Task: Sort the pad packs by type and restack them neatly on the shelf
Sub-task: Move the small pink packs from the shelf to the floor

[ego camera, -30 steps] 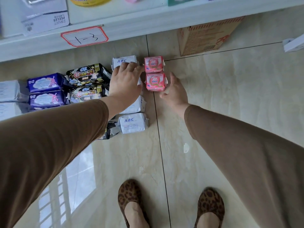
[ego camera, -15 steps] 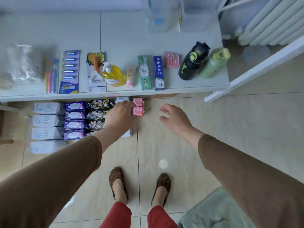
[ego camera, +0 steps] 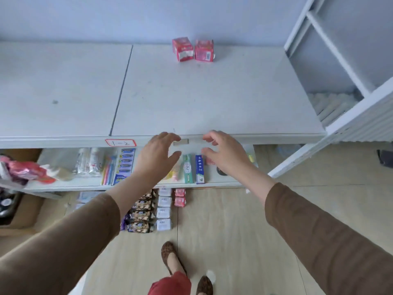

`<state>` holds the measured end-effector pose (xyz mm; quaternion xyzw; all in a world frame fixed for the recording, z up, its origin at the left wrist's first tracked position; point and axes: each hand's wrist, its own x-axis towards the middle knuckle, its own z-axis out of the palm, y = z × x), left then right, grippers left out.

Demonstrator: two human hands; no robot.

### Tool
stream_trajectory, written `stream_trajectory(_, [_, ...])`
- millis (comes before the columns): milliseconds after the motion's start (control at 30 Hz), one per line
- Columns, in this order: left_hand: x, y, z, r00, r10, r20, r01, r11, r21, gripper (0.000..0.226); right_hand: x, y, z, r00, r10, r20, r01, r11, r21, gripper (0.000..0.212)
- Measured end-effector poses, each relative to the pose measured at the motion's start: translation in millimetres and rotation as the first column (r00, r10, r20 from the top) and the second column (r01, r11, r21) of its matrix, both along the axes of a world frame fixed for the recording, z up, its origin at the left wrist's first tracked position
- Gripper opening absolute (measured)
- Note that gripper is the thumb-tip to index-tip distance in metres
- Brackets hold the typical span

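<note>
Both our hands are empty, fingers spread: the left hand point(ego camera: 158, 154) and right hand point(ego camera: 223, 151) hover at the front edge of the top shelf point(ego camera: 202, 99). Two pink packs point(ego camera: 192, 50) stand side by side at its back, near the wall. The remaining pad packs point(ego camera: 153, 211) lie in sorted columns on the floor point(ego camera: 234, 231). We judge the pink ones come next: reach deep, grip both squarely together, keep them level.

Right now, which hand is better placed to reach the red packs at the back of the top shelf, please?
Right, slightly. The right hand is empty and sits almost below the red packs; the left hand, also empty, is farther left.
</note>
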<state>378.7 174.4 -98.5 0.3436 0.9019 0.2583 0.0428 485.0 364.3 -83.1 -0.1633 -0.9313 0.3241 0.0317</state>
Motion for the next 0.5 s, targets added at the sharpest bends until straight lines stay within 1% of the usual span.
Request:
stream_trajectory(100, [-41,12,26,1.000,-0.001,-0.018,0.002,1.000,0.022,0.034,-37,14,28,0.999,-0.034,-0.033,0.035,0.999,0.024,0.032])
stream_trajectory(200, [-80,26,44,1.000,0.028,-0.003,-0.028,0.998,0.052,0.034,-71,29,45,0.995,-0.079,-0.054,0.080,0.997,0.019,0.033])
stream_trajectory(300, [-112,44,52,1.000,0.019,0.006,-0.019,0.998,0.059,0.036,-100,46,52,0.993,-0.103,-0.062,0.105,0.994,0.029,0.034])
stream_trajectory(500, [-174,94,56,0.999,0.034,0.036,-0.036,0.998,0.049,0.039,-163,102,52,0.982,-0.179,-0.058,0.178,0.984,-0.018,0.040])
